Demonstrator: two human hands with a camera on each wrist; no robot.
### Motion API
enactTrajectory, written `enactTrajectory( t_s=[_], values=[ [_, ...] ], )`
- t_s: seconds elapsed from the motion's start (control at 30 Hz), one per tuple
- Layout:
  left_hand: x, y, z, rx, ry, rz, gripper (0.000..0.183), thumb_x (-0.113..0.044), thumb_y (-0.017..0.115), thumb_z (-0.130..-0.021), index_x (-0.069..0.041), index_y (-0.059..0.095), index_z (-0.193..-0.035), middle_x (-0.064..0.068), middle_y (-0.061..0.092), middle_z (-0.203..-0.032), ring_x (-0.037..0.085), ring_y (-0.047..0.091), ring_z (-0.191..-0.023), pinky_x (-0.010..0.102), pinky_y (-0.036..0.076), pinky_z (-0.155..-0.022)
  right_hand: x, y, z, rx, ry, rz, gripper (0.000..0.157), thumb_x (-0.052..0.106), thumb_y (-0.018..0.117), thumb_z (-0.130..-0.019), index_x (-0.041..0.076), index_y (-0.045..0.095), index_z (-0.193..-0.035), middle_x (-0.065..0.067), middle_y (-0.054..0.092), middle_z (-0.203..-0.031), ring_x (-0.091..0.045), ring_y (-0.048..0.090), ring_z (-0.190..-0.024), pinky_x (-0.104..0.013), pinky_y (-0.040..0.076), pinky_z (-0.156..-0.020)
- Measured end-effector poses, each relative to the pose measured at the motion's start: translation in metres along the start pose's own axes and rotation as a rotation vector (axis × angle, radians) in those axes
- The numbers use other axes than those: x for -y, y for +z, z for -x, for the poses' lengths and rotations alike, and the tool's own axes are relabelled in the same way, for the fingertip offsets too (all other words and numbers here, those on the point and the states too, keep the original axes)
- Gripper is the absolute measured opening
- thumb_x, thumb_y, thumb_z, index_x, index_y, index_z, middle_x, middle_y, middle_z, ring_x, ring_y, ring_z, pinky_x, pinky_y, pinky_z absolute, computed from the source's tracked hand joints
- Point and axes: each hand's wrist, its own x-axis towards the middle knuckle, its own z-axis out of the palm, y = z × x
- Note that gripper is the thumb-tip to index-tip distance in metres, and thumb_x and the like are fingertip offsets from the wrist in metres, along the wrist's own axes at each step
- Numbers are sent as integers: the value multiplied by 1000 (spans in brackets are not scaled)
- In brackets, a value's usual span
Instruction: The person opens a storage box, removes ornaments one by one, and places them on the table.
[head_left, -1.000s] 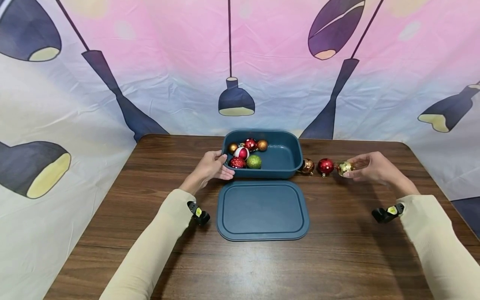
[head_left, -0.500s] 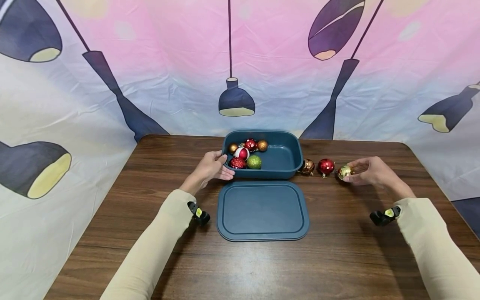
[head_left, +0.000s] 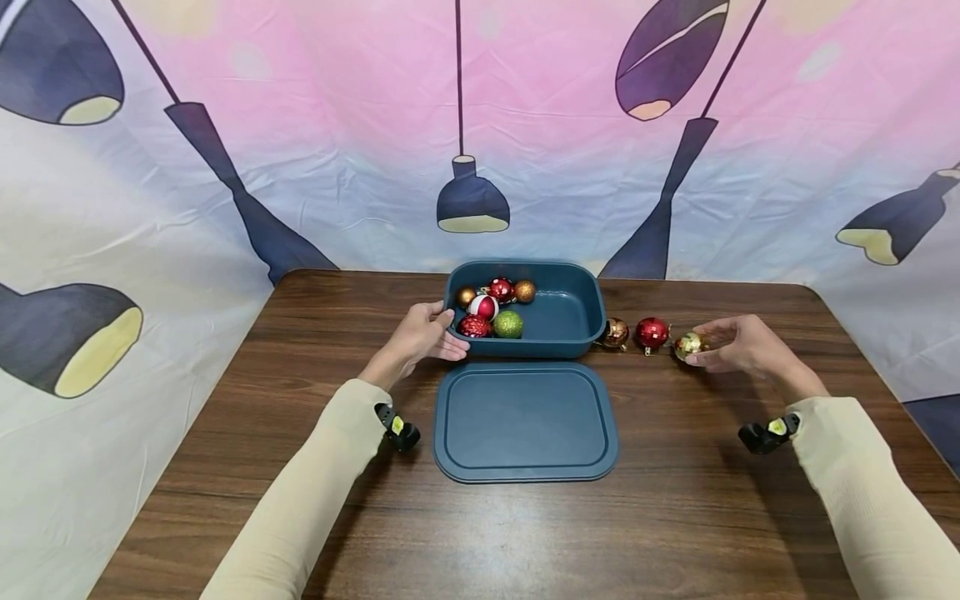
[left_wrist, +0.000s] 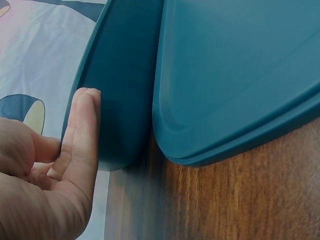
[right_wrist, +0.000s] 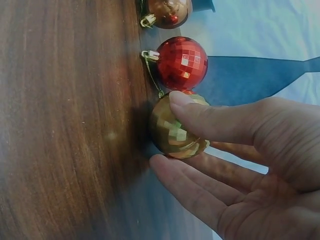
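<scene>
Head view: noted blue box (head_left: 547,347) on wooden table (head_left: 517,546), taken as landmark. At the box's left end, observed left hand (head_left: 417,335) set about the front corner; in left wrist view, fingers straight and unclenched, laid against the outside of the box's front wall. Well to the right of the box, observed right hand (head_left: 746,343) with faceted gold ball (right_wrist: 172,135) between thumb and fingers: recorded as a light pinch, thumb across the facets, a fingertip at the opposite edge. Cannot tell whether resting on the tabletop. Between gold ball and box, noted faceted red ball (right_wrist: 182,62) with gold cap; closer in, just beside the box's right wall, copper-brown ball (head_left: 615,333). Inside the box, counted six balls grouped toward its left end: small gold ball (head_left: 466,297), shiny red ball (head_left: 501,289), orange glitter ball (head_left: 525,290), red-and-white ball (head_left: 484,307), red glitter ball (head_left: 474,326), green glitter ball (head_left: 507,324). Just in front of the box, flat blue lid (head_left: 527,422), long side parallel. Behind the box, cloth backdrop (head_left: 352,142) printed with dark lamps.
</scene>
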Motion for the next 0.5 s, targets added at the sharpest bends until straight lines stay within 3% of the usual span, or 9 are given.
enactTrajectory(
  t_s=[0.17, 0.5],
  values=[
    [0, 0, 0, -3, -1, -2, 56, -21, 38, -112, -5, 17, -162, 25, 74, -95, 29, 76, -77, 40, 63, -76, 1, 0, 2, 1, 4, 11, 74, 13, 81, -89, -16, 42, -144, -43, 43, -142, -29, 73, -98, -39, 62, -84],
    [-1, 0, 1, 1, 0, 2, 57, -21, 38, -112, -4, 17, -162, 25, 74, -94, 25, 76, -72, 38, 64, -74, 6, -3, 6, -16, 2, 21, 70, 13, 81, -88, -17, 45, -141, -42, 47, -138, -30, 73, -94, -39, 63, -83]
  ],
)
